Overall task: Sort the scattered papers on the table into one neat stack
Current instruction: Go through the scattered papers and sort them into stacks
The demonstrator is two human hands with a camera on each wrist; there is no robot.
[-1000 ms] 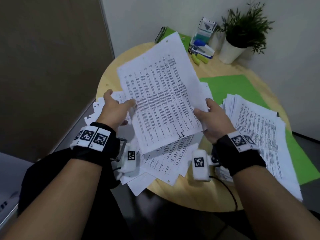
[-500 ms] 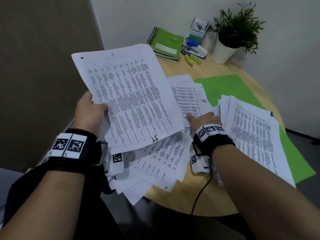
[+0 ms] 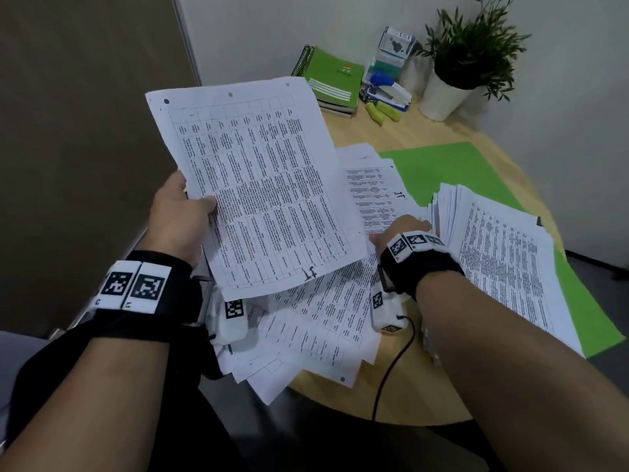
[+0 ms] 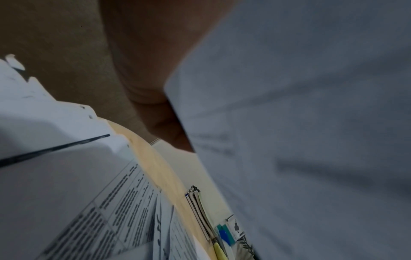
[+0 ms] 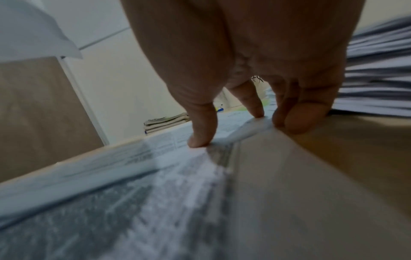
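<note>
My left hand (image 3: 183, 216) grips a printed sheet (image 3: 258, 185) by its left edge and holds it tilted above the table's left side. In the left wrist view the sheet (image 4: 300, 123) fills the right, with my left hand (image 4: 151, 70) behind its edge. My right hand (image 3: 401, 229) rests on a sheet (image 3: 374, 189) lying on the table. The right wrist view shows my right hand (image 5: 240, 128) with its fingertips (image 5: 200, 140) touching that sheet (image 5: 155, 158) near its edge. Scattered papers (image 3: 316, 321) overlap below. A thick uneven stack (image 3: 503, 253) lies to the right.
The round wooden table (image 3: 391, 386) carries a green folder (image 3: 442, 165) under the stack. At the back stand green notebooks (image 3: 333, 83), yellow highlighters (image 3: 381, 112), a stapler (image 3: 388, 86) and a potted plant (image 3: 456, 80). A black cable (image 3: 391, 369) hangs from my right wrist.
My right hand let go of the raised sheet and dropped onto a sheet on the table. My left hand carried the raised sheet to the left.
</note>
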